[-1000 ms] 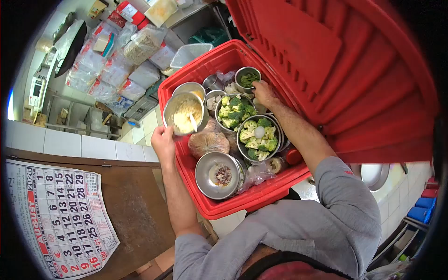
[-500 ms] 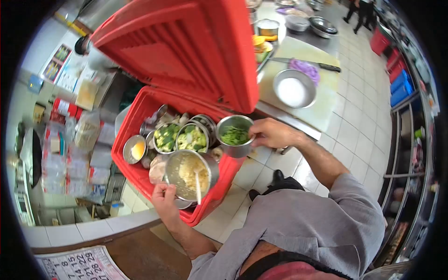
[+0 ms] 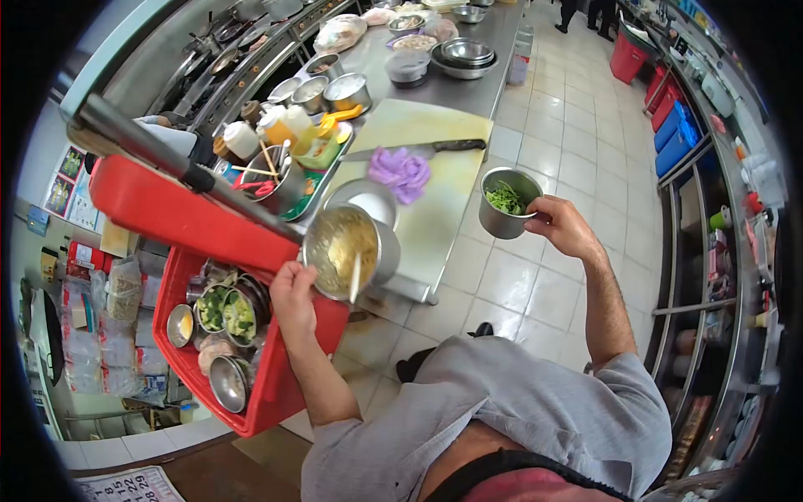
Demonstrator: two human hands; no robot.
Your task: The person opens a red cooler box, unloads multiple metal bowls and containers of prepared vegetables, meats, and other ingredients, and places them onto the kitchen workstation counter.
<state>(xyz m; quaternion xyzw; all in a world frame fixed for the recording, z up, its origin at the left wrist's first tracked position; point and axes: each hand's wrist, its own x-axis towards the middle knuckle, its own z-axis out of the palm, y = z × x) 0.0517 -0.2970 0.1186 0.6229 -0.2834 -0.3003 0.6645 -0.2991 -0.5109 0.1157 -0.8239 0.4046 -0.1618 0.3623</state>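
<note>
My left hand (image 3: 293,293) grips the rim of a metal pot (image 3: 386,255) that holds a pale yellow mash and a white-handled spoon (image 3: 355,278). The pot hangs over the near end of a cutting board (image 3: 427,226), partly covering a metal bowl of white contents (image 3: 376,198). To the right, my right hand (image 3: 565,224) pinches the rim of a small metal cup (image 3: 503,224) with chopped green herbs (image 3: 504,197) inside, held above the floor. Below my left hand stands a red cooler (image 3: 288,381) with bowls of cut green vegetables (image 3: 239,316) in it.
On the board lie a black-handled knife (image 3: 456,145) and a purple cloth (image 3: 400,173). Left of it are squeeze bottles (image 3: 241,140) and a utensil container (image 3: 284,186). The raised cooler lid (image 3: 184,209) stands close to my left hand. Stacked bowls (image 3: 467,55) sit farther back.
Both vessels have moved away from above the cooler: the pot to the board's near end, the cup right, over the floor. The cooler lid stands lower in view, and the camera has turned.
</note>
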